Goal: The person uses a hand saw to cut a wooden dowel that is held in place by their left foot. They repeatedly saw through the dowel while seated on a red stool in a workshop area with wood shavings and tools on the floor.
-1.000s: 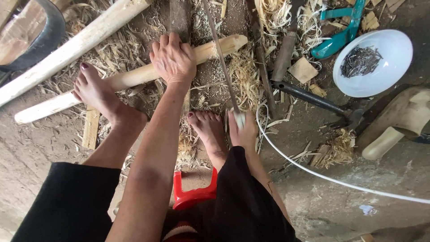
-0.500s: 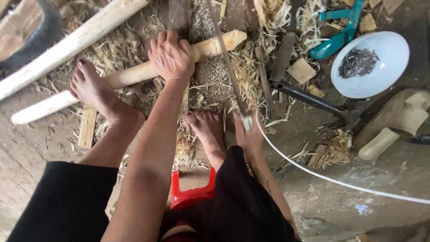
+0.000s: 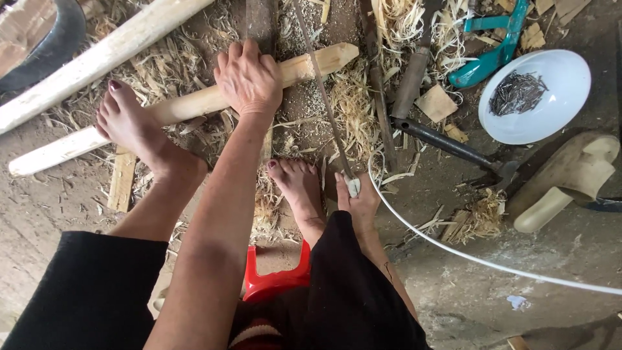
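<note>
Head view, wooden stake: the pale wooden stake [image 3: 194, 104] lies on the floor across a bed of shavings, running from lower left to upper right, its cut point at the right end.
Left hand: your left hand [image 3: 249, 78] lies palm-down on the stake near its pointed end, its grip closed down over the wood and pressing it to the floor.
Left foot: your bare left foot [image 3: 133, 126] rests on the stake further toward its blunt end.
Right hand: your right hand [image 3: 356, 201] is low by your knee, its grip wrapped around the white handle of a thin saw blade [image 3: 324, 104].
Saw blade: it runs up and away from that hand and crosses the stake just left of its point.
Right foot: your right foot [image 3: 298, 191] stands flat on the shavings, just left of the right hand.
Seat: a red plastic stool [image 3: 275, 282] shows between your legs.
Second pole: a thicker pale pole [image 3: 97, 61] lies above the stake, apart from it.
Right side: a white bowl [image 3: 551, 110] holding dark nails sits well apart; a teal-handled tool [image 3: 489, 55] lies just left of the bowl; a hammer [image 3: 453, 148] lies below them.
Floor: a white cable [image 3: 453, 249] curves across the floor from beside your right hand toward the right edge.
Far right: a carved wooden piece [image 3: 570, 178] rests on the floor.
</note>
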